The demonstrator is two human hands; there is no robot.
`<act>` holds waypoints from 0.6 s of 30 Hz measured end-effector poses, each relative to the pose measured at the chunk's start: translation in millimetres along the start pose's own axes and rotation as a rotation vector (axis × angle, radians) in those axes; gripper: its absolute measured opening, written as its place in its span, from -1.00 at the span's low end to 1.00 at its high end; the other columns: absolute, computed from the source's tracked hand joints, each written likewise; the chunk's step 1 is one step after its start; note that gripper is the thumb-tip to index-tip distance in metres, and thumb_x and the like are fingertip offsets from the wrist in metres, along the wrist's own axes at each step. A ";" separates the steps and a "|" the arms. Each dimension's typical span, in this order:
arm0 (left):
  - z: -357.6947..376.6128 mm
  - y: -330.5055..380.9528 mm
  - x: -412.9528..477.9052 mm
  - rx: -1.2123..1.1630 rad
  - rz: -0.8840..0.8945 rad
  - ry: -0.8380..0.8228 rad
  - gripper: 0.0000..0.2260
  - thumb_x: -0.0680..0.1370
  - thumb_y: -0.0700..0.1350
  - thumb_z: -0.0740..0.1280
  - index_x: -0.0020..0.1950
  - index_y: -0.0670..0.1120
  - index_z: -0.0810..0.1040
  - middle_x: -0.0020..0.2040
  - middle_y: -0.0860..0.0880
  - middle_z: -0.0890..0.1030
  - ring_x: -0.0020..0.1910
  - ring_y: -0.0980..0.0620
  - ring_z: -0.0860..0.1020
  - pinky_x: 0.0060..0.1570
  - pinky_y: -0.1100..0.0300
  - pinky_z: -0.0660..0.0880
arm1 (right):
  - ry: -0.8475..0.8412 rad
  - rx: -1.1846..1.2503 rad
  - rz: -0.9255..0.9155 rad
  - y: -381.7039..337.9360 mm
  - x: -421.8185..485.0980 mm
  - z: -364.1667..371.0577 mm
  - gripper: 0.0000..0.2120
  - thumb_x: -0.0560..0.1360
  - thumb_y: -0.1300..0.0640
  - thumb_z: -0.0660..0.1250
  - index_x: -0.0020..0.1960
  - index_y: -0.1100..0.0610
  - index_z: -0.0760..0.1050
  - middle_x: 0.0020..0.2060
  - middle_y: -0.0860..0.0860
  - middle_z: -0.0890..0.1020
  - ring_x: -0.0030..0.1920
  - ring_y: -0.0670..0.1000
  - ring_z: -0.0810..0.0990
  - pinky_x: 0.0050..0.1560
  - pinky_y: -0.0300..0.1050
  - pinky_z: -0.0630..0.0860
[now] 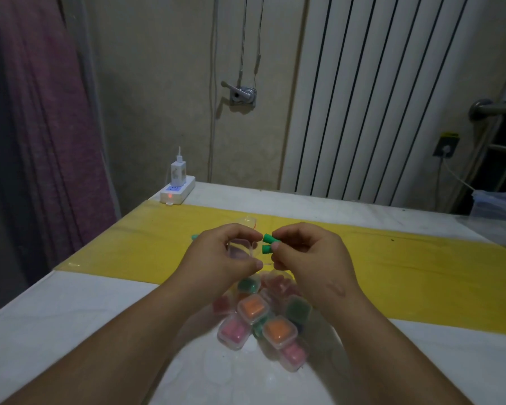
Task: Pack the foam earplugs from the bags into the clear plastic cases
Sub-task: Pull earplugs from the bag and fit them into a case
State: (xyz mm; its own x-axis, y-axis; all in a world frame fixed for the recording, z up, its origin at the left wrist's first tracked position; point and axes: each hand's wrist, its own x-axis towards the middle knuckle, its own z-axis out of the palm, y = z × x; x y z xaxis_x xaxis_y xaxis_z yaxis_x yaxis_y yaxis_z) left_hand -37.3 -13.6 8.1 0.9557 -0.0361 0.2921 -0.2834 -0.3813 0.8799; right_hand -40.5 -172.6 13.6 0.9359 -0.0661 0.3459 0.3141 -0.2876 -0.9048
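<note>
Earplugs [268,243], two green, are pinched in the right hand [306,252] fingertips, just beside the left hand [221,255], which grips an empty clear case [240,249]. Filled cases [253,309] lie below both wrists.

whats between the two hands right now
Head view: two green earplugs, pinched in the right hand, stick out into the gap toward the clear case held by the left hand.

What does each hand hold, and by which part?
Right hand pinches two green earplugs by one end; left hand grips a clear case by its edges.
</note>
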 end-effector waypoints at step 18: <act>-3.7 -3.9 1.5 -0.205 -0.049 -0.018 -0.68 0.33 -0.28 0.56 -0.01 0.03 0.68 0.00 -0.02 0.65 -0.10 -0.01 0.64 -0.05 0.12 0.64 | 0.047 -0.397 -0.162 8.8 1.3 7.1 -0.92 0.48 0.03 0.41 -0.06 -0.09 0.67 -0.15 -0.17 0.56 -0.12 -0.25 0.49 -0.21 -0.44 0.29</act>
State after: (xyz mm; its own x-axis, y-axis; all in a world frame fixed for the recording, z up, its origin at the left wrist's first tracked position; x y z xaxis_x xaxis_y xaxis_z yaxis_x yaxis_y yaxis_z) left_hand -35.1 -8.7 6.5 0.9696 -0.0390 0.2417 -0.2447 -0.1873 0.9513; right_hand -35.5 -168.5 4.3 0.8686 -0.0303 0.4946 0.3621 -0.6425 -0.6754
